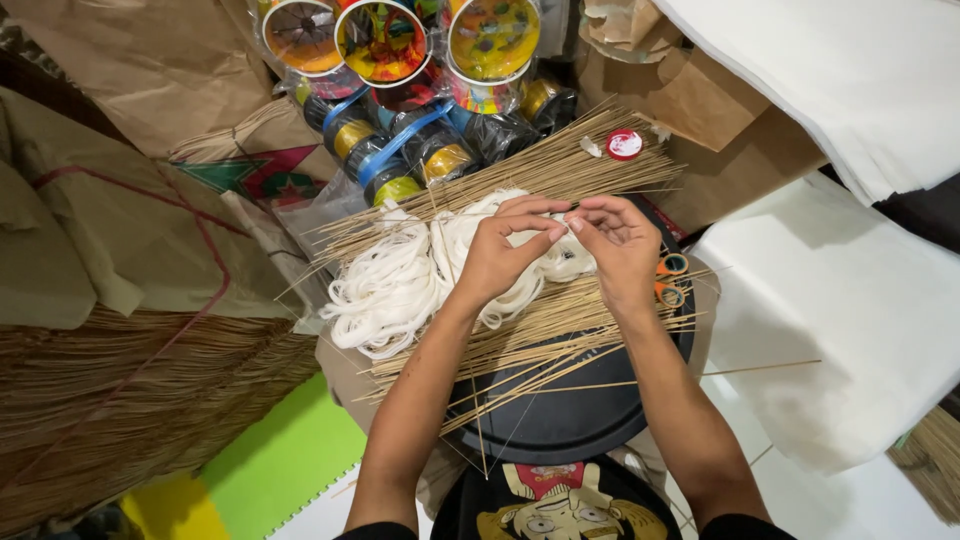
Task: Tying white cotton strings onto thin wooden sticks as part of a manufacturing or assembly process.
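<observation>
The left hand [497, 262] and the right hand [622, 245] meet fingertip to fingertip over the middle of the lap, both narrowed to a pinch — thumbs and forefingers closed on something fine between them, most likely a piece of thin white string [568, 218], though it is too small to tell for certain. Neither hand is nearer; the pinch point lies midway, just in front of both sets of knuckles. Directly beneath the hands lies a heap of loose white string in tangled loops [395, 285], spreading away to the left of the left hand. Under and around it run bundles of thin tan bamboo sticks [545, 335], their long axis slanting from lower left to upper right across a round black tray [570, 420], so the sticks cross beneath both wrists. Orange-handled scissors [668, 280] lie just beside the right hand — touching the sticks. Farther out sit a small red and white round cap [625, 144], rolls of coloured tape [420, 150], brown paper [130, 230] and white sheets [850, 300].
</observation>
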